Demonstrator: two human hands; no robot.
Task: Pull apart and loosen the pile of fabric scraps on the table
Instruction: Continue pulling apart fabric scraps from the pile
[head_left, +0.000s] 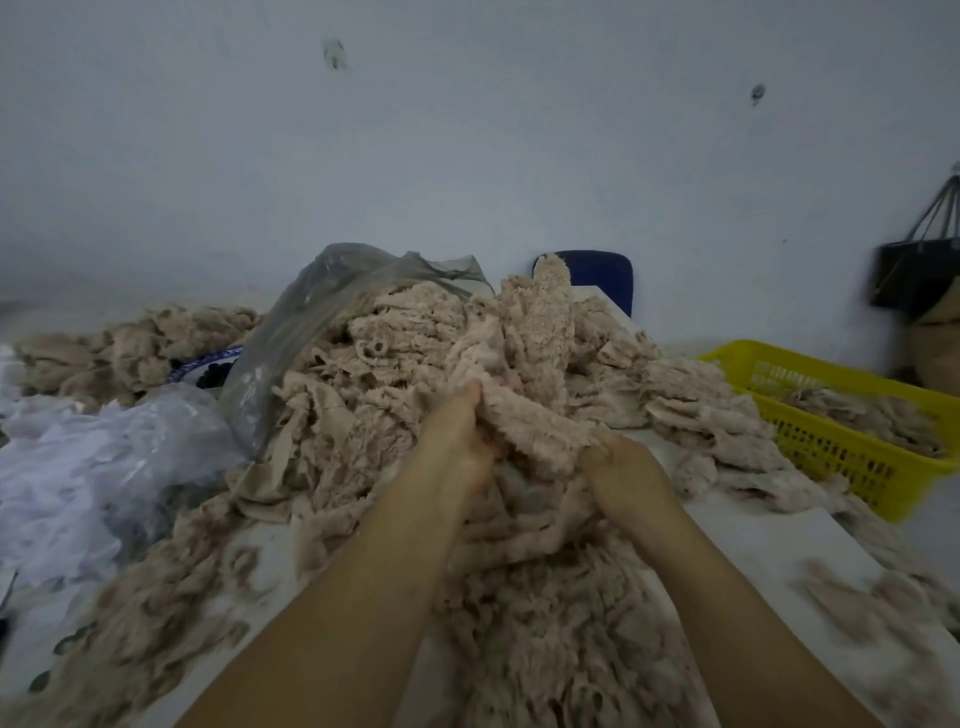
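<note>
A big pile of beige, frayed fabric scraps (405, 353) covers the middle of the white table (769, 540). Both hands are sunk into its front. My left hand (465, 431) grips one end of a thick fuzzy clump of scraps (535, 426) lifted off the pile. My right hand (621, 470) grips the clump's other end, fingers curled under it and partly hidden. Looser scraps lie spread below my forearms toward the near edge.
A yellow plastic basket (826, 441) with some scraps stands at the right. A grey plastic bag (317, 312) lies open behind the pile, and a whitish bag (93, 467) at the left. A blue chair back (602, 275) and a dark hanging bag (919, 270) are by the wall.
</note>
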